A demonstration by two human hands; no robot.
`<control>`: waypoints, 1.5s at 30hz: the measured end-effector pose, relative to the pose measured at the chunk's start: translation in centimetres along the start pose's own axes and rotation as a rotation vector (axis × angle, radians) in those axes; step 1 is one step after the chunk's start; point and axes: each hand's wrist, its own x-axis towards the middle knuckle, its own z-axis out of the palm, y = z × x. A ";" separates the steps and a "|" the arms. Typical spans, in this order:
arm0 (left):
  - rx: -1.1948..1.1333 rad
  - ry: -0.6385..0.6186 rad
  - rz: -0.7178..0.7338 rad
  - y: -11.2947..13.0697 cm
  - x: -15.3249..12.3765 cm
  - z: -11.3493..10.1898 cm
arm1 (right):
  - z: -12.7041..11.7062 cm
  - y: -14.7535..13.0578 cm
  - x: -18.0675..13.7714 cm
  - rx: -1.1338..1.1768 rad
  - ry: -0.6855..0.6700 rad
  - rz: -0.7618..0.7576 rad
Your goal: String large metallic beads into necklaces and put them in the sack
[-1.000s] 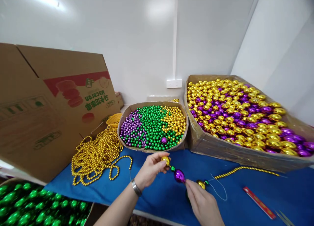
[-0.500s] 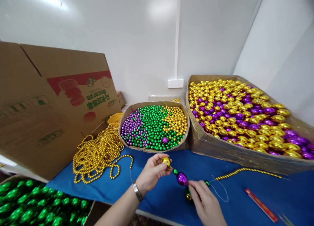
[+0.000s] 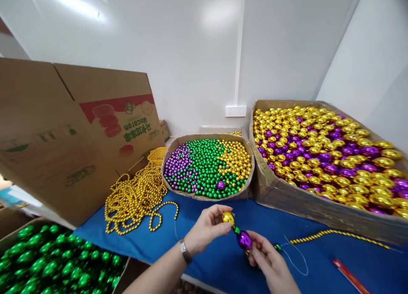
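Bright, even, cool-white light from overhead. Broad soft glare patches on the white wall (image 3: 197,64) above the small-bead box (image 3: 208,136); streak of lamp reflection (image 3: 76,5) far up-left of it. Pin highlights on the gold and purple balls (image 3: 318,154) right of the box, on the green balls (image 3: 47,264) down-left of it, and on the gold bead (image 3: 228,218) and purple bead (image 3: 244,239) just below it. Faint, short shadow on the blue cloth (image 3: 204,207) along the box's front. Sharp at the box, slightly soft toward the green balls. Strong wide-angle stretch left and right of the box, with splayed carton (image 3: 47,132) edges.
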 end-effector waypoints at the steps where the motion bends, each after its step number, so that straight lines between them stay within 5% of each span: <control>1: 0.033 -0.012 0.013 0.3 0.1 -0.3 | 0.0 -0.1 0.0 0.053 0.011 0.010; 4: 0.285 0.086 0.111 1.5 1.2 -2.6 | 0.0 -1.0 -0.2 0.145 0.042 0.043; 8: 1.054 0.344 0.144 3.0 4.3 -8.3 | -0.2 -1.9 -0.5 0.189 0.055 0.057; 11: 1.198 0.317 0.062 3.4 6.7 -11.9 | -0.3 -1.9 -0.5 0.202 0.066 0.062; 15: 1.185 0.276 0.004 2.6 8.4 -13.6 | -0.3 -1.5 -0.6 0.206 0.073 0.062; 23: 0.890 0.362 0.059 1.9 6.1 -10.9 | 0.0 -1.3 -0.7 0.177 0.090 0.040; 30: -0.276 0.229 -0.007 1.0 2.4 -4.9 | 0.2 -1.7 -0.8 0.029 0.122 0.040; 45: -0.455 0.302 -0.031 0.1 1.6 -2.5 | -0.1 -1.5 -1.0 -0.030 0.089 0.039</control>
